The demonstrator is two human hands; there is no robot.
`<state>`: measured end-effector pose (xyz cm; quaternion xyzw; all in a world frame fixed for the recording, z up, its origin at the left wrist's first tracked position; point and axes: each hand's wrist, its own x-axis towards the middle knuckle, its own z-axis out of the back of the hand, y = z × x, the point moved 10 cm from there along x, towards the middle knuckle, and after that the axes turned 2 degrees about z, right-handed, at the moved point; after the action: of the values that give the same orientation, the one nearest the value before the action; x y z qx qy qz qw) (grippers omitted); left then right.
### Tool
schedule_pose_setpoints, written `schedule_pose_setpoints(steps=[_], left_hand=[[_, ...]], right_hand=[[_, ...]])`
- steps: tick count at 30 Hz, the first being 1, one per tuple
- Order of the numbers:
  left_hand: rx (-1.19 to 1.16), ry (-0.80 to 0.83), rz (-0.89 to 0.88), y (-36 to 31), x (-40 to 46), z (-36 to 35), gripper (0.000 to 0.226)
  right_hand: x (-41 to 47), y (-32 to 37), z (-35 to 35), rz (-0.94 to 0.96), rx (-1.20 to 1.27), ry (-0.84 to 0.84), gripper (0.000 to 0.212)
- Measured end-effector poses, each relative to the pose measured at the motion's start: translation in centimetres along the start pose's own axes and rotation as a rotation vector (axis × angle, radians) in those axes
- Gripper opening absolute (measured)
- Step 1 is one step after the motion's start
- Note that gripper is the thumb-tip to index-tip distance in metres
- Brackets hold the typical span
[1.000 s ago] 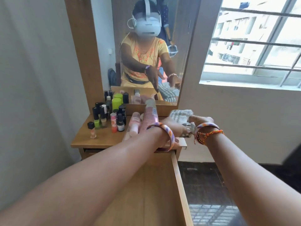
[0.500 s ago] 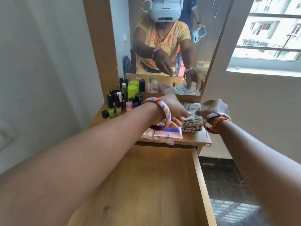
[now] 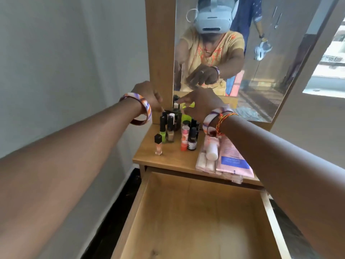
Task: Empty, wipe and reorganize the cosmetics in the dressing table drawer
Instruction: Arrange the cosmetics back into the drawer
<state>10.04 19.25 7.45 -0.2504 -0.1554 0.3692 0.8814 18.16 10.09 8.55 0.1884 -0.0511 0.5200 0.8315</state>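
Drawer [image 3: 201,217] is pulled out, sitting right below the dressing table top [image 3: 173,157]. Bottles [image 3: 173,128] are clustered at the back of that top, flat pink packets [image 3: 227,157] just right of them. Both hands hover over the cluster: left hand [image 3: 147,94] fingers pointing down, right hand [image 3: 201,103] spread loose, neither clearly gripping anything.

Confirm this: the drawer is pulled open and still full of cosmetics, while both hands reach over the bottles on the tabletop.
Not quite. In the head view the drawer is pulled open but empty; the bottles stand on the tabletop, with the left hand and right hand over them.
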Motion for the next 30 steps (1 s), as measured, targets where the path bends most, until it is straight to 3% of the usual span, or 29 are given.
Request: schedule_pose_setpoints(steps=[6,13,23,30], left_hand=[[0.178,0.140,-0.086,1.6,1.8,-4.3,0.045],[0.186,-0.022,-0.150,2.3,3.7,-4.7,0.027],[0.146,-0.088,-0.230,-1.4,-0.5,1.6,0.024],[0.150,0.081,-0.298,-4.1,-7.0,4.0,0.026]], right_hand=[[2.2,1.1,-4.4,-0.057,-0.145,0.120,0.027],[3.4,0.5,-6.2,-0.107,-0.110,0.049,0.023],[1.4,2.0,0.6,-0.102,0.043,-0.097,0.020],[-4.1,4.8,3.4,-0.088,0.035,0.099,0.028]])
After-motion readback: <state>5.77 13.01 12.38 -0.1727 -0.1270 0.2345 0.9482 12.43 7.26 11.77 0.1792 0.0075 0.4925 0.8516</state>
